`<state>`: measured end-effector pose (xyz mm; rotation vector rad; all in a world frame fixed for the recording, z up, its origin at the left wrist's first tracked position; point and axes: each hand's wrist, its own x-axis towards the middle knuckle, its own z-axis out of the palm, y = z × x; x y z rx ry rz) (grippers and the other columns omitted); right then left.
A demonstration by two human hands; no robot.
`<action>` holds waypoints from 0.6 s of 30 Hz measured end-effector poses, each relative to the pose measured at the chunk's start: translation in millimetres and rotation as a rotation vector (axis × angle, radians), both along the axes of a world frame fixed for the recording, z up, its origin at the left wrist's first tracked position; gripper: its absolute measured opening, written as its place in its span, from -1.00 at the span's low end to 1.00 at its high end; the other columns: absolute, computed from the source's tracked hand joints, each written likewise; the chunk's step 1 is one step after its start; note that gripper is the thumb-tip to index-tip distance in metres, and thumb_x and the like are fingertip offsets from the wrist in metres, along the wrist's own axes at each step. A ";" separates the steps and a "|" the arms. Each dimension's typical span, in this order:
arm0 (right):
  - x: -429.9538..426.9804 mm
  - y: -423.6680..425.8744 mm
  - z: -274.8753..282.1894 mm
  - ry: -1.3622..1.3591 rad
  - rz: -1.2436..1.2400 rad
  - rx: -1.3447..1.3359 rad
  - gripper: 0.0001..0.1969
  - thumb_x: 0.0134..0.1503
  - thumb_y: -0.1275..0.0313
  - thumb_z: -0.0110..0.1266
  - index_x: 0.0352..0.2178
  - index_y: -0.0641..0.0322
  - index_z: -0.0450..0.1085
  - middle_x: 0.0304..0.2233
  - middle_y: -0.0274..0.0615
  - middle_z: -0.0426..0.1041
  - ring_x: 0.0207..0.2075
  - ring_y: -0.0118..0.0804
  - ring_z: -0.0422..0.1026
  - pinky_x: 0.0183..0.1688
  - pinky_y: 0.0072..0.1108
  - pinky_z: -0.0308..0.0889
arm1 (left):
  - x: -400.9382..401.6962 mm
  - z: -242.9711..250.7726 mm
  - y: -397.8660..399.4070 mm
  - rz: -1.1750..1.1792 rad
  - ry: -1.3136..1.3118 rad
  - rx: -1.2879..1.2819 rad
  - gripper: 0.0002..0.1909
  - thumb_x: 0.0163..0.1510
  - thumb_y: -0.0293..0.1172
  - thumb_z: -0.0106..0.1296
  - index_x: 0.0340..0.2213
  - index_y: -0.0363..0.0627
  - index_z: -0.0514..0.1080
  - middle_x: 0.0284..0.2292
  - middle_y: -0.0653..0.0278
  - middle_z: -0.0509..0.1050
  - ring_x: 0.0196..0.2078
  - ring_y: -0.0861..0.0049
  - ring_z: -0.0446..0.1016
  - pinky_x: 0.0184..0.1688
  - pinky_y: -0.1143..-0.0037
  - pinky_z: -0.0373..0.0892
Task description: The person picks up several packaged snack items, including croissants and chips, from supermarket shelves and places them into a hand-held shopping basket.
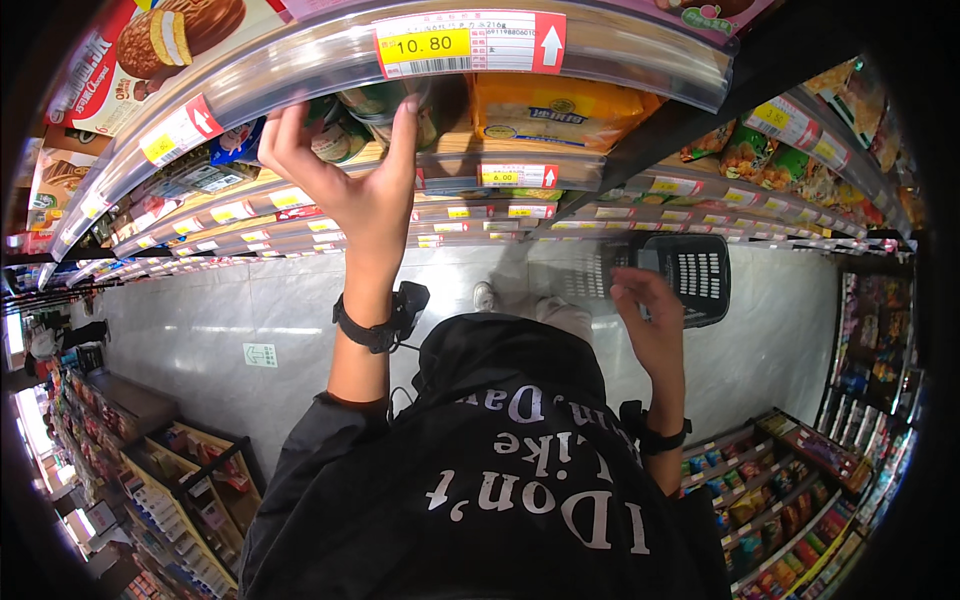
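Note:
My left hand (349, 176) reaches up to a shelf, its thumb and fingers spread wide in front of green cylindrical containers (339, 141). The fingertips pass under the shelf edge above, and whether they touch a container cannot be seen clearly. A yellow food packet (559, 112) lies to the right on the same shelf. Lower down, my right hand (651, 311) hangs with loosely bent fingers and nothing visible in it. Just beyond it a dark plastic shopping basket (724, 279) with slotted sides is on the floor.
Overhead, a clear shelf edge (300, 79) carries price tags, with boxed chocolate pies (169, 37) above. A dark upright (780, 56) divides the shelving. Snack racks (780, 495) stand behind at right, a wooden display stand (187, 487) at left. A person (64, 337) is far left.

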<state>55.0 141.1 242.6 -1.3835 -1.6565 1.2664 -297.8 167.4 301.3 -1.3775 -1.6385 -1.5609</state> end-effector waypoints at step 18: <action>6.4 -7.0 10.3 -0.028 0.026 -0.028 -0.79 0.17 0.47 0.21 -0.17 0.34 0.47 -0.23 -0.20 0.60 -0.14 -0.38 0.55 0.04 -0.52 0.38 | -3.8 1.1 32.1 0.040 -0.036 -0.024 -0.24 -0.07 -0.42 0.38 0.07 -0.38 0.18 -0.04 -0.05 0.24 0.09 0.09 0.19 0.20 0.21 0.06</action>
